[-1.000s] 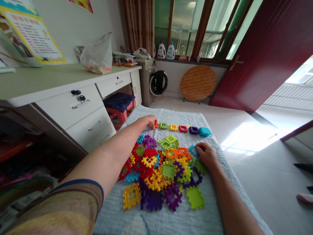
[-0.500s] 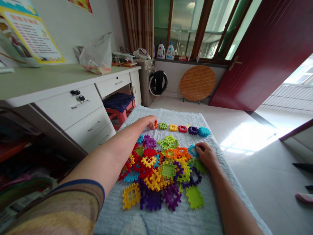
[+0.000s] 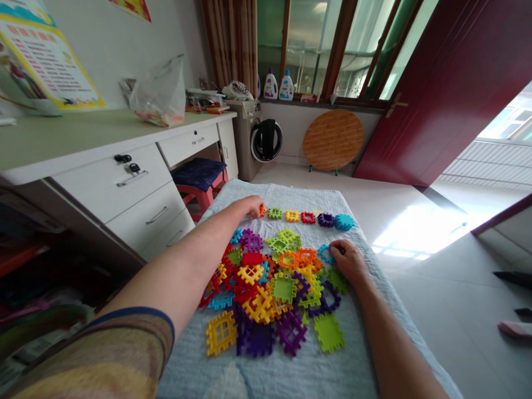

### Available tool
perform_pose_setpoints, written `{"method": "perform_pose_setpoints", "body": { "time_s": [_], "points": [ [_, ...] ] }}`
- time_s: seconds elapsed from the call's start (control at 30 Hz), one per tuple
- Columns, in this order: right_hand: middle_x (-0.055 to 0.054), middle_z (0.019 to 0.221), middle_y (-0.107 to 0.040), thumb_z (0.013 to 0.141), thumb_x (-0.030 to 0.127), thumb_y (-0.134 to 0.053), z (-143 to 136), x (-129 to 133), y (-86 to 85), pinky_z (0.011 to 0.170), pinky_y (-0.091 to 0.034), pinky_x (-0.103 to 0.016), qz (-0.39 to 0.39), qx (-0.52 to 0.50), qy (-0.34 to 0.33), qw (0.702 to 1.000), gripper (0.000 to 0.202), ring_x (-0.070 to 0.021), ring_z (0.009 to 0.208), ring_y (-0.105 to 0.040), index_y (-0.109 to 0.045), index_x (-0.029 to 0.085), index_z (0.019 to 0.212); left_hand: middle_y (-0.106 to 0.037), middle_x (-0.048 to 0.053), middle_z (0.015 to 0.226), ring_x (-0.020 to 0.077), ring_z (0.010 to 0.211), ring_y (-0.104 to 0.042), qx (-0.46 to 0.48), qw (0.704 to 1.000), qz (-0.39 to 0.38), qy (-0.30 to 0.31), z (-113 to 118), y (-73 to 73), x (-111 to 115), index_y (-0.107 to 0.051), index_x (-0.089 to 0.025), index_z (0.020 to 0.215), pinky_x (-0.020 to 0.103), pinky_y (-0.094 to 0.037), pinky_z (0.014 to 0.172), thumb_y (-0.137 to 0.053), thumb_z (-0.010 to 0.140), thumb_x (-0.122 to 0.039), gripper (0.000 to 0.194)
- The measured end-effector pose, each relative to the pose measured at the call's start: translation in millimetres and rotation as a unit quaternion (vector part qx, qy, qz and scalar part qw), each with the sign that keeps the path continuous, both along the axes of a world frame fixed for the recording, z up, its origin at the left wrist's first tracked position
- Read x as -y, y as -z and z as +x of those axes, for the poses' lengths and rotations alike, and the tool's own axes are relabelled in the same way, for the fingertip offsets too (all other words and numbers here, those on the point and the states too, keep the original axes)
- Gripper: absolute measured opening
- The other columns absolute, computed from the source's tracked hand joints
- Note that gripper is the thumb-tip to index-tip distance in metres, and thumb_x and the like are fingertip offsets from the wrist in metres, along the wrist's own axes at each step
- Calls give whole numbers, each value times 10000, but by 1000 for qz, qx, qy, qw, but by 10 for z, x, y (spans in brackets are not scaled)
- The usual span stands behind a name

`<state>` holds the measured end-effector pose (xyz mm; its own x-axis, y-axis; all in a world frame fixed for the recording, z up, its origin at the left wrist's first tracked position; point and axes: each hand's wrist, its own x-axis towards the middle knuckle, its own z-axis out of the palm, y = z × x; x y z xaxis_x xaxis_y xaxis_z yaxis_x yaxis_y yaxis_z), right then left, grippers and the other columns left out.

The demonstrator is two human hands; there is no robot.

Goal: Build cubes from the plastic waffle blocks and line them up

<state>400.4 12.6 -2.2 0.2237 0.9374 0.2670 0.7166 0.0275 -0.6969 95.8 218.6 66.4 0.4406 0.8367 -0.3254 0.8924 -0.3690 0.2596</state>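
My left hand (image 3: 252, 207) reaches to the far left end of a row of small toothed plastic building tiles, its fingers closed on an orange tile (image 3: 262, 210). To its right, the row continues with a green tile (image 3: 275, 213), a yellow tile (image 3: 291, 216), a red tile (image 3: 308, 218), dark purple tiles (image 3: 326, 220) and a light-blue stack (image 3: 344, 222). At the right side of a mixed heap, my right hand (image 3: 348, 260) has curled fingers on a light-blue tile (image 3: 325, 253). Beneath its fingers, part of that tile is hidden. The heap includes a green panel (image 3: 284, 289) and a yellow window tile (image 3: 221, 333).
A pale blue cloth (image 3: 332, 377) covers the table. On the left stands a desk (image 3: 103, 130) with a plastic bag (image 3: 160, 94). Beyond are a stool (image 3: 201, 173), a washing machine (image 3: 245, 133) with its door open, and a round wooden board (image 3: 333, 138).
The view has shifted slightly, so everything sits a little further left in the picture. Both hands stay at the same tiles, with no clear movement of the pieces.
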Motion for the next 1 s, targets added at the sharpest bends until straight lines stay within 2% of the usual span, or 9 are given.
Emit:
{"method": "perform_pose_setpoints", "body": {
  "time_s": [0.1,0.23,0.37,0.5,0.6,0.67,0.73,0.87,1.0],
  "points": [
    [-50,817,-675,734,348,-497,3,-3,7,732,-450,-327,-1,0,0,1000,248,-204,757,-591,-674,192,809,-536,-15,464,202,579,-571,-1,1000,5,-1,-4,17,-9,-690,-138,732,280,-443,567,-672,461,-132,272],
    [-48,817,-675,736,340,-495,3,-4,12,731,-448,-324,6,3,-2,1000,241,-203,760,-589,-673,194,807,-617,23,586,229,615,-607,-4,1000,21,1,-10,47,-25,-688,-124,809,285,-453,561,-676,450,-99,360],
    [-43,811,-676,734,337,-494,-2,0,4,733,-445,-322,10,3,3,1000,241,-200,755,-589,-675,196,807,-674,112,991,262,756,-651,5,999,53,10,-46,60,-30,-657,-120,1055,307,-501,636,-690,449,-111,606],
    [-44,809,-677,731,346,-497,-2,2,-6,736,-446,-324,3,-1,6,1000,243,-202,752,-592,-676,198,802,-514,166,1312,319,1072,-591,22,994,107,17,-150,66,55,-520,-130,1298,353,-498,877,-708,493,-166,828],
    [-47,808,-677,731,354,-497,4,-1,2,736,-447,-326,2,-2,6,1000,245,-204,750,-592,-675,199,798,-483,162,1334,319,1192,-514,62,980,188,23,-296,111,240,-488,-127,1329,371,-421,1022,-682,573,-186,783],
    [-48,803,-678,732,356,-494,8,-6,14,734,-448,-327,4,1,6,1000,249,-205,746,-591,-676,199,798,-517,149,1285,303,1181,-520,107,961,253,25,-433,164,426,-527,-137,1283,380,-407,1047,-652,619,-178,677],
    [-49,802,-679,731,359,-491,12,-10,26,733,-449,-329,7,4,7,1000,257,-206,743,-591,-678,197,801,-537,149,1243,299,1163,-528,144,948,283,25,-599,228,649,-559,-135,1239,398,-405,1055,-635,647,-190,600],
    [-55,809,-684,724,375,-491,15,-14,36,728,-453,-332,8,4,9,1000,275,-209,740,-596,-682,194,805,-566,121,1188,279,1124,-551,230,934,274,-12,-968,382,1098,-608,-162,1141,424,-430,1034,-634,670,-254,481],
    [-58,804,-685,716,391,-496,15,-8,23,731,-456,-334,8,9,12,1000,288,-209,735,-599,-684,192,806,-585,95,1155,256,1048,-594,343,903,211,-148,-1225,570,1403,-625,-189,1068,388,-541,845,-608,744,-433,405]
  ]
}}
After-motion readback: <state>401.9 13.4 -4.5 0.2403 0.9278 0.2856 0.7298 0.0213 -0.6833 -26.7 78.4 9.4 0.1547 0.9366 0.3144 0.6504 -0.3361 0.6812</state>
